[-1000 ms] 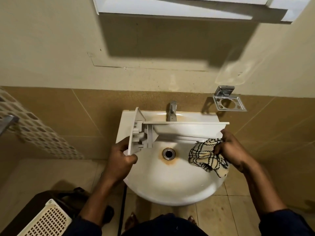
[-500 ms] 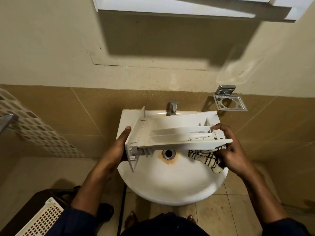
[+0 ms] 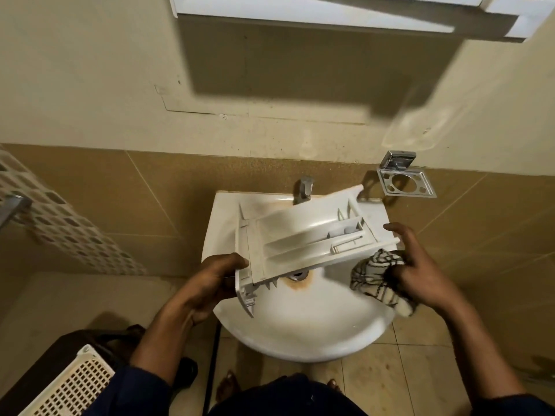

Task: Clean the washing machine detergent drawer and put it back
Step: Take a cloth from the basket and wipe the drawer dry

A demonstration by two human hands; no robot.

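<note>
A white plastic detergent drawer (image 3: 303, 235) hangs over the white sink (image 3: 303, 328), its compartments facing up and its far end tilted up to the right. My left hand (image 3: 216, 280) grips the drawer's front panel at the near left. My right hand (image 3: 411, 265) holds a cream cloth with black checks (image 3: 375, 274) just below the drawer's right end, with the index finger stretched out along that end.
A chrome tap (image 3: 304, 189) stands behind the drawer, and a rust-stained drain (image 3: 297, 276) shows under it. On the tiled wall at right hangs a chrome holder (image 3: 404, 178). A white perforated basket (image 3: 69, 385) sits on the floor at lower left. A cabinet (image 3: 345, 10) juts out overhead.
The drawer has turned from on edge to compartments up and its right end has risen. My left hand shifted its grip on the front panel. My right hand keeps the cloth by the right end.
</note>
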